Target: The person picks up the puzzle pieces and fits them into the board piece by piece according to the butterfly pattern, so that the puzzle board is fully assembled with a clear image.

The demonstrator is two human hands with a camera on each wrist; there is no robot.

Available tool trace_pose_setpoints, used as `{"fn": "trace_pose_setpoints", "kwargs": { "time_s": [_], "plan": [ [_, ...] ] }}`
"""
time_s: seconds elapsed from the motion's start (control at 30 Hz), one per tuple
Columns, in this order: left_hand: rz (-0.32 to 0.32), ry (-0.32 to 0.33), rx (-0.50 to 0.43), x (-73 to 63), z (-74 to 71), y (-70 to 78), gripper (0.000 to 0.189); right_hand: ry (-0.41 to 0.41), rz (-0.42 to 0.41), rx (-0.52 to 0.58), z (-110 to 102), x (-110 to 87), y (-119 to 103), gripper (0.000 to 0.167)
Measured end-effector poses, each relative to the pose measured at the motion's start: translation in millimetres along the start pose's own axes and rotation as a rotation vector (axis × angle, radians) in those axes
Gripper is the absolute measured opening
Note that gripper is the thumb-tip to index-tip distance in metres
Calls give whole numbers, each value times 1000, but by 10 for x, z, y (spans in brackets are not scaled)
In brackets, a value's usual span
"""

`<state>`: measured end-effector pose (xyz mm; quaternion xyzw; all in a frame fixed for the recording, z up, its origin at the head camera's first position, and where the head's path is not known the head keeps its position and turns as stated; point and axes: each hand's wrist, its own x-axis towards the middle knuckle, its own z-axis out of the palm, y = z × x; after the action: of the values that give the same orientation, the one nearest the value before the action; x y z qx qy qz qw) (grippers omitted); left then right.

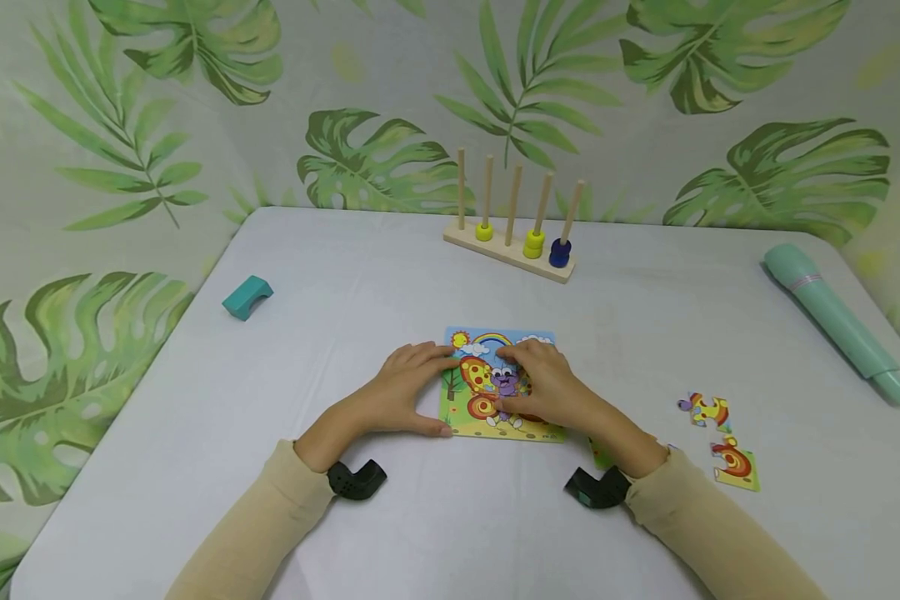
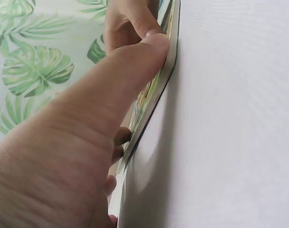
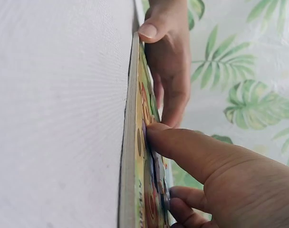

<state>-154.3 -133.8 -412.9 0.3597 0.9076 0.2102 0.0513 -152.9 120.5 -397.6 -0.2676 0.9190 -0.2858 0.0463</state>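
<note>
A jigsaw puzzle board [image 1: 468,422] with a cartoon butterfly, a rainbow and a sun lies on the table in front of me. My left hand [image 1: 401,390] rests along its left side, the thumb on the near left corner and the fingertips at the edge higher up. Over the right half, my right hand [image 1: 551,385] pinches a puzzle piece [image 3: 158,173] by the purple butterfly, thumb below and fingers above. That piece's edges stand slightly proud of the picture in the right wrist view. My right palm and fingers hide the picture's right part.
Loose puzzle pieces [image 1: 735,463] lie to the right, one partly under my right forearm. Behind the board stands a wooden peg stand [image 1: 508,250] with yellow and blue beads. A teal arch block [image 1: 247,297] sits far left, a mint-green toy microphone [image 1: 832,315] far right.
</note>
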Motion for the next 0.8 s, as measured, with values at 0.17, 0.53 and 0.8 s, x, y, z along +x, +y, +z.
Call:
{"fn": "trace_pose_setpoints", "kwargs": {
  "time_s": [0.17, 0.53, 0.8],
  "plan": [
    [45, 15, 16, 17, 28, 54, 83, -25, 29, 19, -16, 5, -5, 67],
    [131, -22, 130, 32, 56, 155, 58, -43, 9, 50, -19, -3, 51, 66],
    [139, -14, 157, 41, 74, 143, 58, -45, 29, 175, -55, -29, 65, 49]
  ]
}}
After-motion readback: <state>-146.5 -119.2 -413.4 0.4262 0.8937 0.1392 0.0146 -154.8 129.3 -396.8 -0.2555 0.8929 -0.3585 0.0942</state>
